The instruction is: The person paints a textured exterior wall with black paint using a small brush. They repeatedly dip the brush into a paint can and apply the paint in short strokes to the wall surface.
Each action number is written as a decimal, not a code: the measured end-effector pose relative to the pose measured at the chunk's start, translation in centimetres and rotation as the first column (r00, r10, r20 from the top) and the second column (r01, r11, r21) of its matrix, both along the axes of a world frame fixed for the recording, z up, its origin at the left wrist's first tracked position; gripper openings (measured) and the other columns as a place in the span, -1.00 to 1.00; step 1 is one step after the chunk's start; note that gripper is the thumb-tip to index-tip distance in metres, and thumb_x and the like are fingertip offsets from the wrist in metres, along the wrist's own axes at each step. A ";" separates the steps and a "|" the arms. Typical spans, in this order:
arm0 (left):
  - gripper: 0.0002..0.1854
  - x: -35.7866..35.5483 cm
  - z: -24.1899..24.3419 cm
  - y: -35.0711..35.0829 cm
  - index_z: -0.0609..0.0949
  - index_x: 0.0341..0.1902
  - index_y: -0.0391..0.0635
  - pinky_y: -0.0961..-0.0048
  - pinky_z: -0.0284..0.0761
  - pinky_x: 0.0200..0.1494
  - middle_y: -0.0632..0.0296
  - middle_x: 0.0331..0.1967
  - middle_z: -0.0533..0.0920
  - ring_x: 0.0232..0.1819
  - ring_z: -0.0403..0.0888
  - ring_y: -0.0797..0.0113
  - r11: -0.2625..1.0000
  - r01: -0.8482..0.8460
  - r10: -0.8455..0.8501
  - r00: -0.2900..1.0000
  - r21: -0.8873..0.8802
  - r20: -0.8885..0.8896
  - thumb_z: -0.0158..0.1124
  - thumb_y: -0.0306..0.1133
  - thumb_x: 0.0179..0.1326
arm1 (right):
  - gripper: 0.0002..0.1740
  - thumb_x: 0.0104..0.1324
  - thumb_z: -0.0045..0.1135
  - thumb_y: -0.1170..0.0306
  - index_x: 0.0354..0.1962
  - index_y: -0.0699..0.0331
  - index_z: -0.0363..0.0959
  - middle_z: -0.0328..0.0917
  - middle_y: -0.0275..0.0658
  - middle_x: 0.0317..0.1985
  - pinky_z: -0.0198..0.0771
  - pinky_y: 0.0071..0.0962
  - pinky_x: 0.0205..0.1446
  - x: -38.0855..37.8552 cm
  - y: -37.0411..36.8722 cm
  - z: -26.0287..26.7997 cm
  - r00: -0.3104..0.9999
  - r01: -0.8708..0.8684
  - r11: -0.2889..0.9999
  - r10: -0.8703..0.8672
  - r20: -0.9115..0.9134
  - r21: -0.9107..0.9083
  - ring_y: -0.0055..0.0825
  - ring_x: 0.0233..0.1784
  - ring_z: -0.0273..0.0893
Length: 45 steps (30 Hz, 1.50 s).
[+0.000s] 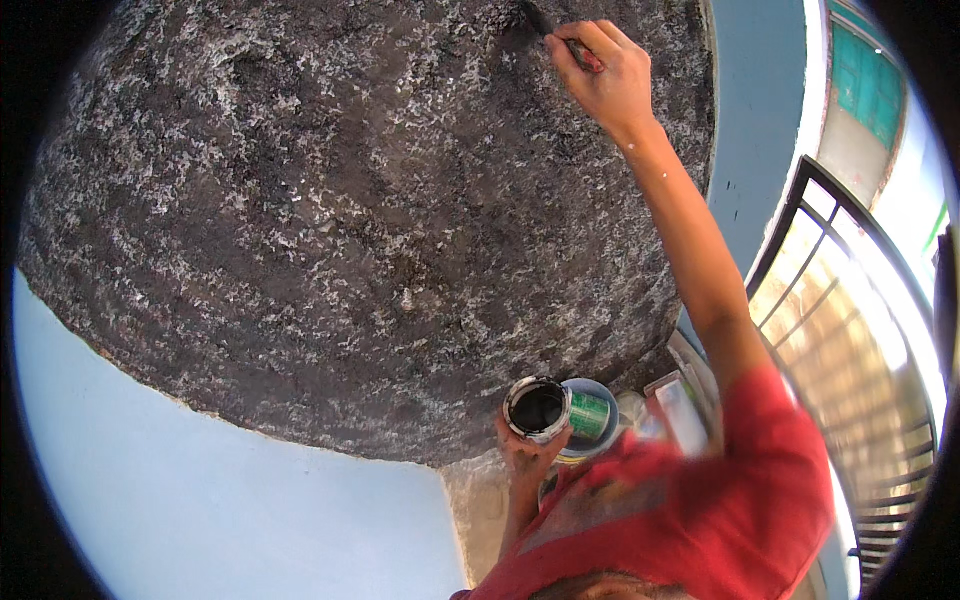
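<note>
My right hand (606, 75) is raised at the top of the view, its fingers closed around the reddish handle of a paintbrush (537, 19). Dark bristles meet the rough, dark wall (405, 225), whose surface is mottled with pale grey flecks. Low in the view, close to my chest, my left hand (529, 450) grips a can of black paint (538, 409). The can's mouth faces up, and paint smears its pale rim.
Behind the can stands a bucket (611, 405) with a green-labelled container (589, 415) at it. A smooth light-blue wall (225, 495) borders the rough one at lower left. A blue-grey wall strip (750, 112) and a black metal railing (814, 232) run along the right.
</note>
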State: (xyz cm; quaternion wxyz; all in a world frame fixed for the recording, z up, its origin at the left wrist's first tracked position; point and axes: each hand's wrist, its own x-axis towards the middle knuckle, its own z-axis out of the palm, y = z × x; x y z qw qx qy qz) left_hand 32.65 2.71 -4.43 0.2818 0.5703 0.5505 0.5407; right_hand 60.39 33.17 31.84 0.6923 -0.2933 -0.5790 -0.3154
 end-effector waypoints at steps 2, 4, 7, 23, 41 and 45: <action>0.16 0.7 0.7 -0.2 0.37 0.49 -0.23 0.06 0.66 0.33 -0.04 0.32 0.68 0.30 0.73 -0.01 0.997 0.070 -0.061 0.980 -0.040 0.189 0.90 -0.15 -0.15 | -0.85 0.40 0.54 0.27 -0.16 0.09 0.78 0.68 -0.26 -0.36 0.62 -0.26 -0.25 0.0 0.0 0.1 0.999 0.013 0.999 -0.012 0.030 -0.036 -0.26 -0.37 0.72; 0.14 -0.5 -1.1 -0.1 0.39 0.48 -0.23 0.08 0.65 0.34 -0.03 0.31 0.68 0.30 0.73 0.00 0.999 0.046 -0.045 0.996 -0.021 0.076 0.90 -0.16 -0.15 | -0.85 0.41 0.54 0.27 -0.15 0.08 0.78 0.65 -0.28 -0.37 0.61 -0.26 -0.25 0.2 0.4 0.5 0.992 0.081 0.989 -0.069 0.103 -0.122 -0.26 -0.39 0.70; 0.14 -0.9 -2.0 -0.3 0.40 0.48 -0.24 0.09 0.63 0.35 -0.01 0.29 0.67 0.30 0.72 0.02 1.000 -0.022 0.022 0.999 0.009 -0.048 0.90 -0.18 -0.16 | -0.77 0.50 0.44 0.31 -0.17 0.34 0.74 0.76 -0.25 -0.39 0.58 -0.38 -0.23 0.0 -1.7 1.1 0.986 0.157 0.981 -0.150 0.068 -0.113 -0.56 -0.35 0.65; -0.02 -0.2 -1.3 0.3 0.42 0.42 -0.17 0.17 0.75 0.24 0.05 0.20 0.78 0.18 0.83 0.12 0.998 -0.018 0.028 0.989 0.066 -0.146 0.84 -0.24 -0.02 | -0.83 0.39 0.51 0.27 -0.20 0.14 0.73 0.60 -0.25 -0.44 0.58 -0.16 -0.31 -4.5 -1.8 -1.6 0.989 -0.089 0.990 0.101 0.104 -0.112 -0.16 -0.46 0.64; 0.22 -1.0 -3.6 -0.5 0.30 0.57 -0.27 0.10 0.68 0.37 -0.07 0.33 0.68 0.34 0.73 -0.03 0.998 0.062 -0.062 0.998 0.013 0.023 0.89 -0.14 -0.10 | -0.75 0.46 0.56 0.22 -0.17 0.24 0.81 0.74 -0.39 -0.52 0.47 -0.64 -0.39 -5.6 -1.0 -2.0 0.855 -0.396 0.904 0.298 -0.425 -0.163 -0.78 -0.47 0.63; 0.22 -0.4 -2.1 -0.8 0.32 0.55 -0.28 0.09 0.70 0.31 -0.06 0.31 0.70 0.29 0.76 -0.02 0.999 0.034 -0.034 0.999 -0.001 -0.041 0.90 -0.14 -0.12 | -0.72 0.39 0.57 0.19 -0.24 0.25 0.78 0.71 -0.29 -0.53 0.50 -0.52 -0.35 -7.3 -2.7 -4.4 0.867 -0.447 0.819 0.298 -0.399 -0.360 -0.65 -0.48 0.62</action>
